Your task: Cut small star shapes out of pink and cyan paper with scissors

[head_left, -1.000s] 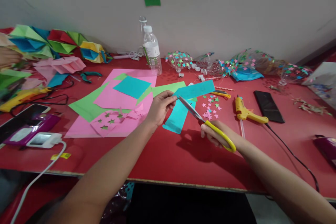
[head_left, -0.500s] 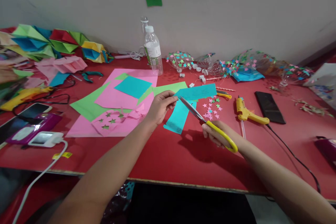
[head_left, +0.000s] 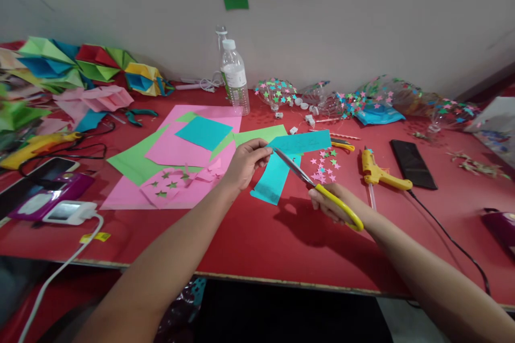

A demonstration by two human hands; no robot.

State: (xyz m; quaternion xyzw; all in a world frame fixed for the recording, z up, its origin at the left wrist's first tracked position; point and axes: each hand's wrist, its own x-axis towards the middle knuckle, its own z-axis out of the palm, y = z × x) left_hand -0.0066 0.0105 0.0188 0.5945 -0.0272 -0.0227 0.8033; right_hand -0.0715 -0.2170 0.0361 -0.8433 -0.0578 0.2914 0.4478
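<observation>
While the left hand (head_left: 250,163) pinches the near-left corner of the blue strip (head_left: 301,142) between thumb and fingertips, the right hand (head_left: 332,203) is closed around the yellow handle of the scissors (head_left: 296,166), though which fingers sit in the loops cannot be told. Taking the bottle (head_left: 235,77) as landmark, the strip is held in front of it and to its right, above the worktop (head_left: 261,252), with a second blue piece (head_left: 270,185) below it, farther in front of the bottle. The blade tips meet the strip just beside the left fingertips; how far the blades are parted is too small to tell. For a clean cut here, it would be best to keep the tips clear of the thumb, take short snips and turn the paper rather than the wrist, following the faint lines drawn on it. The strip's long axis runs from side to side, rising slightly toward its square free end, which points right, away from the bottle. The scissors lie aslant, handle toward the person's right, tips pointing forward and left, roughly toward the bottle.
</observation>
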